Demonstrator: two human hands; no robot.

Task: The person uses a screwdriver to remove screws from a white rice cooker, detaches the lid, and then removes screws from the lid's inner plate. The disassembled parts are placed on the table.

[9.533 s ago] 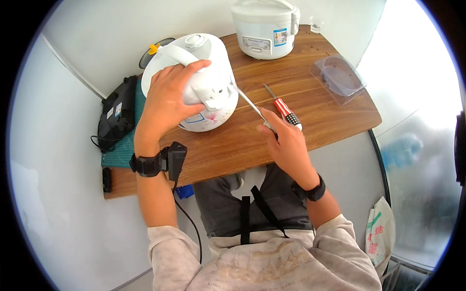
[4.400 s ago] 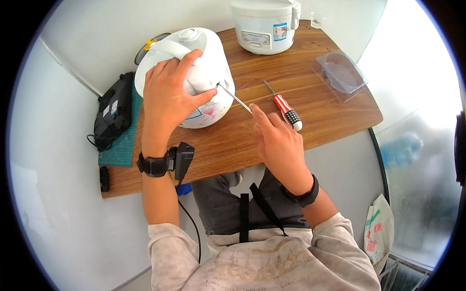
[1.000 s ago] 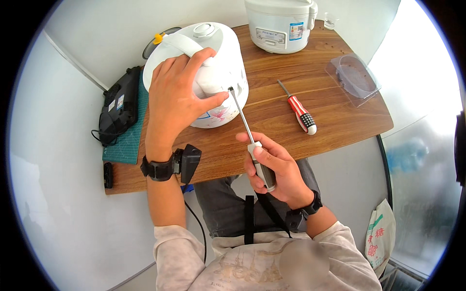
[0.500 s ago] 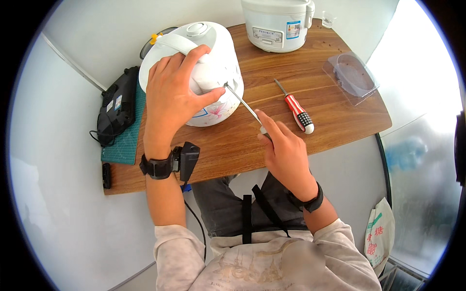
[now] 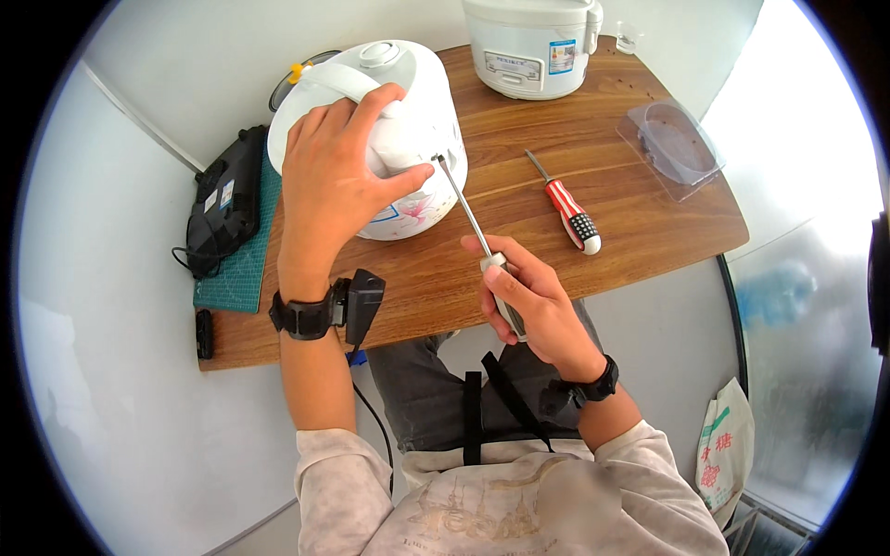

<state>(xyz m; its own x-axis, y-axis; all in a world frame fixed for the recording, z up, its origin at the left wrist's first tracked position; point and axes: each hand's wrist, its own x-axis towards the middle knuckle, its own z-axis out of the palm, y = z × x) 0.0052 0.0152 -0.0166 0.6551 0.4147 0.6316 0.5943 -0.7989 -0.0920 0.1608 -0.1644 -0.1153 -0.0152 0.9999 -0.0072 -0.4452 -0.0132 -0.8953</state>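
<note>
A white rice cooker with a pink flower print stands at the table's left side. My left hand grips its front upper part, fingers curled over the lid near the handle and thumb stretched across the front. In my right hand is a flat-blade screwdriver with a greyish handle, slanting up and left. Its tip is at a small dark opening in the cooker's front, close to my left thumb; whether it touches cannot be made out. A second screwdriver, with a red, white and black handle, lies to the right.
Another white rice cooker stands at the back of the wooden table. A clear plastic tray lies at the right, a small clear cup behind it. At the left, a black device with a cable rests on a green mat.
My right hand has drawn back toward me and tilted, bringing the screwdriver's handle into view. The blade stands steeper and its flat tip shows. My left hand has barely shifted.
</note>
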